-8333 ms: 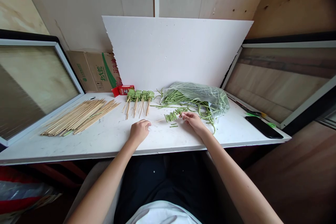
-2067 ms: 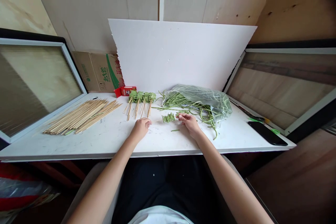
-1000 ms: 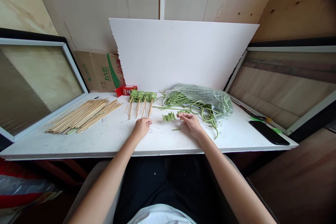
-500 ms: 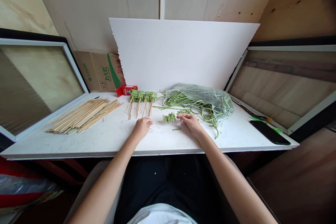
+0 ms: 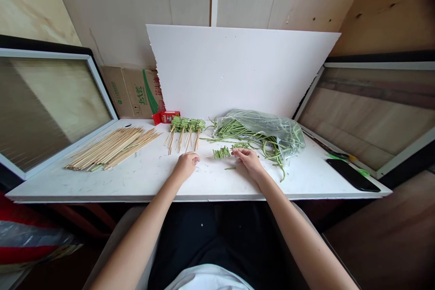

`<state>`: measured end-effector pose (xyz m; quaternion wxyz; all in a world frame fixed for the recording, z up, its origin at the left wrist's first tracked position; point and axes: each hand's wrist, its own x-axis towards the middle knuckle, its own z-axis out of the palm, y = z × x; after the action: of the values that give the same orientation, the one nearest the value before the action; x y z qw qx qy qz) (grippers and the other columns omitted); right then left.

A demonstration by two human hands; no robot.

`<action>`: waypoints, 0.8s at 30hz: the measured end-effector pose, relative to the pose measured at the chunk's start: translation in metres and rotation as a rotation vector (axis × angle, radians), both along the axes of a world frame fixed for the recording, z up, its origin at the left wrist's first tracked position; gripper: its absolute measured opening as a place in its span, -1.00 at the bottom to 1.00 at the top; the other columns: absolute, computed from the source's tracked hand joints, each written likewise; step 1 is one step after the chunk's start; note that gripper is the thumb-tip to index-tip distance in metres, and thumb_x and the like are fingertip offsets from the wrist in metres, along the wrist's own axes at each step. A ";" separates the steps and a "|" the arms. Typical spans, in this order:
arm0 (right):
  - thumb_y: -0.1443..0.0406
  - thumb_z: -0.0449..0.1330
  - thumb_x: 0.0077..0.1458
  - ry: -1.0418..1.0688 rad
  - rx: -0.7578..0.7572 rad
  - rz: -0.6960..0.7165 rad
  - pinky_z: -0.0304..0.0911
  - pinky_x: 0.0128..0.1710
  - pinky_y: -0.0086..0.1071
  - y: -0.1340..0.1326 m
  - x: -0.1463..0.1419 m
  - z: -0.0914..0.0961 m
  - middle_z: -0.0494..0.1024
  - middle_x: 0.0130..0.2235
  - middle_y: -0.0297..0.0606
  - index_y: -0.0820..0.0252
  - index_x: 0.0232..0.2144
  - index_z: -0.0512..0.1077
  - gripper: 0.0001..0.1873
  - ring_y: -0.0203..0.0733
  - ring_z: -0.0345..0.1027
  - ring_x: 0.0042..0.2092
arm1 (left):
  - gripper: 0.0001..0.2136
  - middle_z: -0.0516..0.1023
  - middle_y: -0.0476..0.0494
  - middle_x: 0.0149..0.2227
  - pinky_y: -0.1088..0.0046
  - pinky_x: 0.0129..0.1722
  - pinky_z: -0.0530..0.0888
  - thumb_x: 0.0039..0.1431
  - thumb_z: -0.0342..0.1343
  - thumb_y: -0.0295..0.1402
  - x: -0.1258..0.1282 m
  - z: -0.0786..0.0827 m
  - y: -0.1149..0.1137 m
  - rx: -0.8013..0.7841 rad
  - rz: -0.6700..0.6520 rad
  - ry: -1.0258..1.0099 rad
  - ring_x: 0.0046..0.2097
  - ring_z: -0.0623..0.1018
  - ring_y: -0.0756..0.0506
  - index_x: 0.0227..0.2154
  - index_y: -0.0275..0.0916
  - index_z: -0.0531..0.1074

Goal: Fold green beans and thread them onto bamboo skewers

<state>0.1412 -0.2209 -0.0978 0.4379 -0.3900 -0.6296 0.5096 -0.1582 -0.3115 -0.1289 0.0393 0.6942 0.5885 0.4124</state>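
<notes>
My left hand (image 5: 186, 164) rests on the white table (image 5: 146, 181) as a fist, closed on a thin bamboo skewer (image 5: 208, 156) that points right. The skewer carries a short row of cut green bean pieces (image 5: 221, 152). My right hand (image 5: 247, 159) lies just right of that row, its fingers curled and pinched on a bean piece at the row's end. One loose bean piece (image 5: 230, 168) lies on the table between my hands.
A heap of bare skewers (image 5: 112, 147) lies at the left and several loaded skewers (image 5: 186, 126) at the back. A plastic bag of long beans (image 5: 261, 130) sits right of them. A phone (image 5: 353, 175) and scissors (image 5: 340, 155) lie far right. Framed panels flank the table.
Both hands stay almost where they were, the right fingers shifting slightly at the end of the bean row. The view has drifted a little to the left.
</notes>
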 end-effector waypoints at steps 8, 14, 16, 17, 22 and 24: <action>-0.11 0.44 -0.01 -0.004 -0.007 0.019 0.23 -0.29 -0.30 0.000 0.000 0.000 0.71 -0.20 -0.14 0.13 -0.33 0.68 -0.55 -0.10 0.45 -0.25 | -0.73 0.70 -0.17 -0.32 0.39 -0.18 0.54 0.15 0.10 -0.67 0.000 -0.001 0.000 -0.006 0.006 0.039 -0.26 0.64 -0.13 -0.39 -0.24 0.65; -0.11 0.46 -0.04 -0.001 -0.012 0.017 0.25 -0.28 -0.30 0.002 0.000 -0.002 0.71 -0.20 -0.13 0.14 -0.32 0.69 -0.53 -0.06 0.47 -0.22 | -0.74 0.70 -0.17 -0.34 0.41 -0.19 0.53 0.16 0.11 -0.67 0.001 0.000 -0.001 -0.006 0.003 0.046 -0.26 0.64 -0.12 -0.41 -0.25 0.64; -0.10 0.47 -0.05 0.008 -0.017 0.014 0.25 -0.28 -0.30 0.003 0.000 -0.003 0.72 -0.20 -0.14 0.13 -0.32 0.70 -0.55 -0.05 0.48 -0.21 | -0.74 0.70 -0.16 -0.34 0.41 -0.19 0.53 0.16 0.11 -0.67 0.001 0.000 -0.001 -0.005 -0.001 0.048 -0.26 0.64 -0.11 -0.41 -0.24 0.64; -0.10 0.47 -0.06 0.011 -0.018 0.016 0.25 -0.28 -0.30 0.003 0.000 -0.003 0.72 -0.20 -0.14 0.12 -0.32 0.70 -0.55 -0.05 0.48 -0.20 | -0.74 0.70 -0.16 -0.34 0.41 -0.20 0.53 0.15 0.11 -0.67 0.001 0.000 -0.001 -0.006 -0.002 0.050 -0.26 0.64 -0.11 -0.41 -0.24 0.64; -0.08 0.50 -0.08 0.023 -0.030 0.023 0.26 -0.25 -0.30 0.002 0.000 -0.003 0.71 -0.21 -0.14 0.14 -0.32 0.70 -0.55 -0.08 0.46 -0.21 | -0.74 0.70 -0.16 -0.33 0.40 -0.19 0.53 0.14 0.12 -0.68 0.001 0.002 -0.002 -0.011 0.003 0.051 -0.26 0.65 -0.12 -0.41 -0.24 0.65; -0.10 0.50 -0.11 0.010 -0.029 0.027 0.27 -0.25 -0.30 0.000 -0.001 -0.003 0.70 -0.26 -0.15 0.17 -0.34 0.69 -0.52 -0.09 0.45 -0.24 | -0.74 0.71 -0.17 -0.33 0.39 -0.18 0.53 0.15 0.12 -0.68 0.002 0.003 -0.002 -0.017 0.003 0.051 -0.25 0.65 -0.13 -0.41 -0.25 0.65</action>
<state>0.1405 -0.2204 -0.1008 0.4282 -0.3851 -0.6254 0.5264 -0.1559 -0.3139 -0.1259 0.0296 0.7033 0.5937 0.3899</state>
